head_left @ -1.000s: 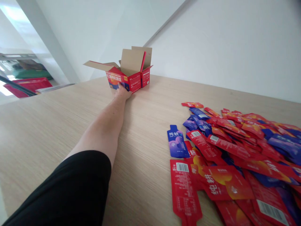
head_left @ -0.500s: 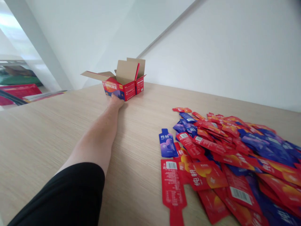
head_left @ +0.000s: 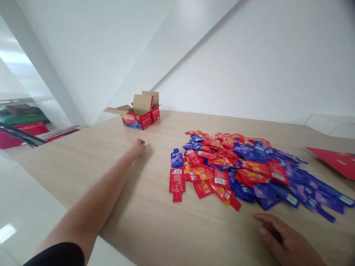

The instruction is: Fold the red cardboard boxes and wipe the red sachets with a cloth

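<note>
My left hand (head_left: 138,146) hovers over the wooden table (head_left: 111,177), arm stretched out, well short of the open red cardboard box (head_left: 138,117) at the far side. Its fingers look curled and hold nothing. The box stands with its flaps up. My right hand (head_left: 280,234) rests flat near the table's front edge, fingers spread, just in front of a big pile of red and purple sachets (head_left: 244,166). One purple sachet (head_left: 176,159) lies at the pile's left edge.
A flat red box blank (head_left: 337,160) lies at the table's right edge. Beyond the table's left end, red packages (head_left: 19,131) lie past a white pillar. A white wall runs behind the table.
My left hand has let go of the box and drawn back toward me. The view has pulled back, and my right hand has come into view.
</note>
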